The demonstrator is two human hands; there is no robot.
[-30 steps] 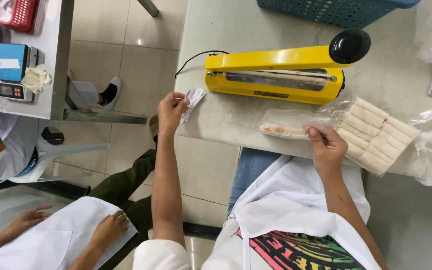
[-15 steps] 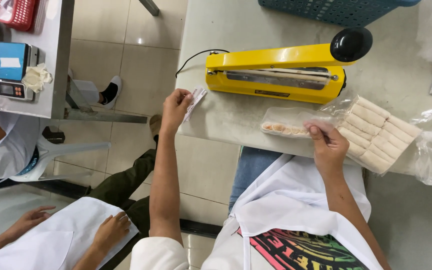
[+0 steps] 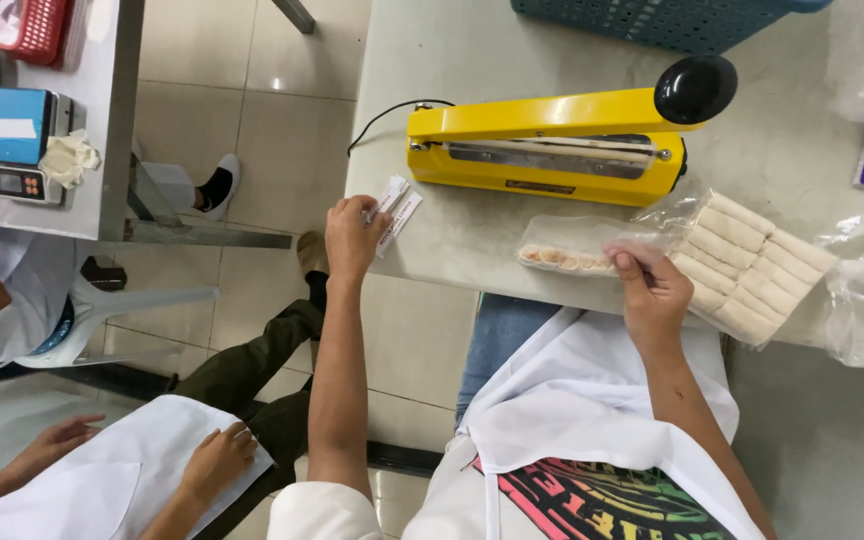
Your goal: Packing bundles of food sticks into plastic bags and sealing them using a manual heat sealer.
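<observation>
Both hands busy at the near edge of the counter (image 3: 472, 60), in front of the yellow heat sealer (image 3: 547, 150).

The left hand (image 3: 352, 238) has its grip closed on a small white paper label (image 3: 393, 206), held at the counter's left edge, just below the sealer's cord end. The right hand (image 3: 652, 290) pinches the clear pouch of round slices (image 3: 567, 247), which lies flat on the counter just in front of the sealer. Touching that pouch on its right is a clear bag of pale stacked sticks (image 3: 747, 270). A teal basket (image 3: 667, 18) sits behind the sealer.
</observation>
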